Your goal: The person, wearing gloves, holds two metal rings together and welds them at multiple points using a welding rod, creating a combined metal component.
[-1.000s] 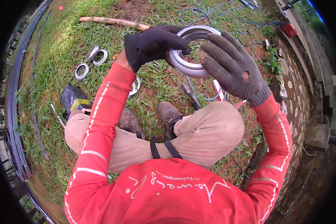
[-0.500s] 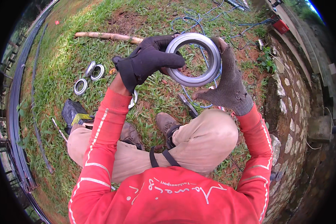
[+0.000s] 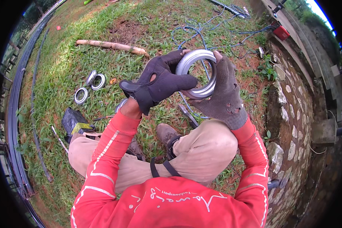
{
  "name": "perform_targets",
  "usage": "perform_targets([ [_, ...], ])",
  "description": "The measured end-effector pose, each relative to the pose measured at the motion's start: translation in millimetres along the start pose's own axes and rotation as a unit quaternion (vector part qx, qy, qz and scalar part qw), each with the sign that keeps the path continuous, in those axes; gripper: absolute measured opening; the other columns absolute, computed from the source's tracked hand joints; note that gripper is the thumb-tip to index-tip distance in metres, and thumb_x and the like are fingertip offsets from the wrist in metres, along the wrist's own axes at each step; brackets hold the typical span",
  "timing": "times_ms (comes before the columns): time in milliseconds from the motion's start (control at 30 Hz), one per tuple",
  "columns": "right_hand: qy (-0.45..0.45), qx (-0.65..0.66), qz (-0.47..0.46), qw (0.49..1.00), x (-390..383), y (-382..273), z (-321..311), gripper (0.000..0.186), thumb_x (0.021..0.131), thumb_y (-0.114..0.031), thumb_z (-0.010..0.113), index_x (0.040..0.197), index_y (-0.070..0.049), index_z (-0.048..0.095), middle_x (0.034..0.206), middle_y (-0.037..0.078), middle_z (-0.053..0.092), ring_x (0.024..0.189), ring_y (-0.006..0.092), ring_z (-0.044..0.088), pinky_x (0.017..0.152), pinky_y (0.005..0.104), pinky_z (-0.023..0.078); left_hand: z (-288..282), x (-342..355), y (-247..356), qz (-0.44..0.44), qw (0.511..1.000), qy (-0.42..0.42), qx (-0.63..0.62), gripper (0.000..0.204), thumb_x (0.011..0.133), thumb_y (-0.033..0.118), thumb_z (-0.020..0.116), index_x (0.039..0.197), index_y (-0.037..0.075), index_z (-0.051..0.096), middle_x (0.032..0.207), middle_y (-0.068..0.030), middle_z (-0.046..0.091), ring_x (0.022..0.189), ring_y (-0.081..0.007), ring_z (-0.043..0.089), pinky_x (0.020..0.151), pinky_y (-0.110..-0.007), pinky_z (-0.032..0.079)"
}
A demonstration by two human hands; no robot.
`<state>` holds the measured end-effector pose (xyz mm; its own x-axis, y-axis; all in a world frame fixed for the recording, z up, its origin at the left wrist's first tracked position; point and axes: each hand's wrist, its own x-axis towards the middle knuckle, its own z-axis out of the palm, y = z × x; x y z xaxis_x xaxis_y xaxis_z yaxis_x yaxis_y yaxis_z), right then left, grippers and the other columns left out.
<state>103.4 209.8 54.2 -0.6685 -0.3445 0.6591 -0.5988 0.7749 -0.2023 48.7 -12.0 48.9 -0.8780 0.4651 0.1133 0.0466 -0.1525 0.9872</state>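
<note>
three loose metal rings [image 3: 91, 77] lie on the grass [image 3: 64, 81] at left. the black-gloved left hand [image 3: 161, 81] pinches the left rim of a large silver ring [image 3: 185, 64], which lies between both hands, tilted, round, with no long axis; neither hand is nearer. the grey-gloved right hand [image 3: 225, 91] curves around its right rim; whether it presses, i cannot tell.

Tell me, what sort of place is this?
It looks like an outdoor work spot, maybe a yard: there's patchy green grass on the ground, a bundle of long, thin, dark-grey rods along the left, and rough brown stonework with pale stones on the right.
</note>
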Motion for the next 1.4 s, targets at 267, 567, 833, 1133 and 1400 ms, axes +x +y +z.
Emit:
perform_targets([
  [267,0.000,0.013,0.009,1.000,-6.6,-0.5,4.0,0.131,0.072,-0.039,0.103,0.169,0.002,0.024,0.150,0.030,0.054,0.137,0.0510,0.057,0.114,0.0584,0.050,0.3,0.6,-2.3,-0.005,1.000,-0.011,-0.010,0.079,0.083,0.015,0.091,0.156,0.004,0.062,0.115,-0.0027,0.077,0.101,-0.0116,0.072,0.090,-0.033,0.062],
  [567,-0.035,0.221,0.067,0.972,-7.9,5.0,6.9,0.150,0.067,-0.043,0.106,0.172,0.001,0.009,0.165,0.024,0.043,0.154,0.0357,0.048,0.129,0.0495,0.038,-26.9,-0.7,-30.5,0.042,0.971,-0.138,-0.189,0.081,0.096,0.027,0.085,0.165,0.004,0.048,0.153,-0.0145,0.063,0.134,-0.0249,0.065,0.115,-0.040,0.053],
  [833,-0.075,0.189,0.086,0.975,-2.5,-6.1,-4.7,0.151,0.064,-0.049,0.107,0.172,0.000,0.013,0.164,0.023,0.045,0.152,0.0346,0.050,0.127,0.0485,0.040,-2.5,-15.5,-39.9,-0.026,0.885,-0.183,-0.428,0.100,0.097,0.046,0.076,0.174,0.006,0.027,0.176,-0.0218,0.036,0.147,-0.0437,0.056,0.125,-0.060,0.043],
  [1133,-0.095,0.196,0.078,0.973,12.7,-15.2,-6.0,0.156,0.062,-0.055,0.107,0.170,0.006,0.014,0.158,0.027,0.054,0.148,0.0362,0.056,0.124,0.0483,0.044,-7.2,-13.9,-76.3,-0.056,0.812,-0.172,-0.555,0.058,0.110,0.033,0.062,0.161,0.010,0.052,0.154,-0.0147,0.064,0.139,-0.0322,0.064,0.119,-0.057,0.050],
  [1400,-0.091,0.257,0.129,0.953,19.8,-17.1,2.4,0.144,0.061,-0.046,0.108,0.169,-0.002,0.024,0.158,0.023,0.052,0.147,0.0336,0.055,0.125,0.0470,0.043,-6.9,-3.4,-88.5,-0.016,0.773,-0.205,-0.600,0.055,0.110,0.037,0.060,0.157,0.007,0.057,0.154,-0.0156,0.064,0.142,-0.0346,0.062,0.123,-0.060,0.045],
])
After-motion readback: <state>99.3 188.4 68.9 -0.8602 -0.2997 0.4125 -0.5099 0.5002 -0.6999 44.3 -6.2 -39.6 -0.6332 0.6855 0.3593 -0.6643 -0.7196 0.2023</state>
